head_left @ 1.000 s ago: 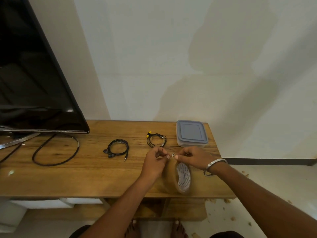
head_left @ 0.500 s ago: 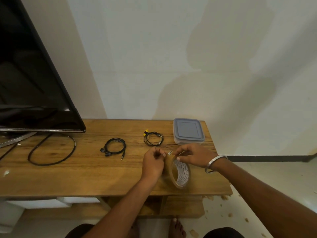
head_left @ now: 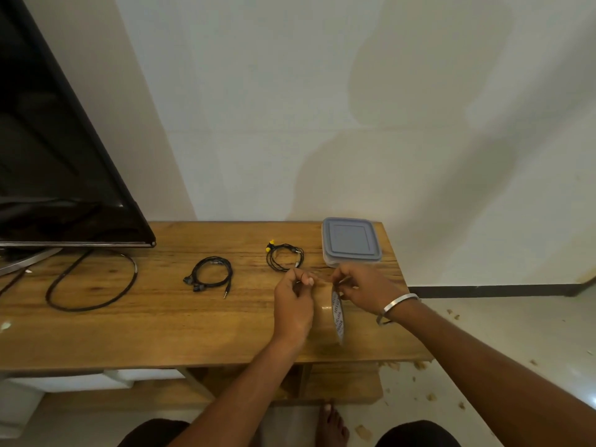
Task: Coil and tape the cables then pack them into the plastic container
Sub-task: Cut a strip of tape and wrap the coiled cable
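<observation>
Glossy brown tape roll now edge-on (printed core), both hands' fingers pinching its strip.

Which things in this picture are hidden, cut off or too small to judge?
Head view only:
- Tape roll: its left side is hidden behind the left hand.
- Loose tape end: too thin and blurred to see between the left hand and the right hand.
- Plastic container: lid on, so the contents are hidden.
- Television: cut off by the left edge.
- Cable with yellow plug: whether it is taped is too small to tell.
</observation>
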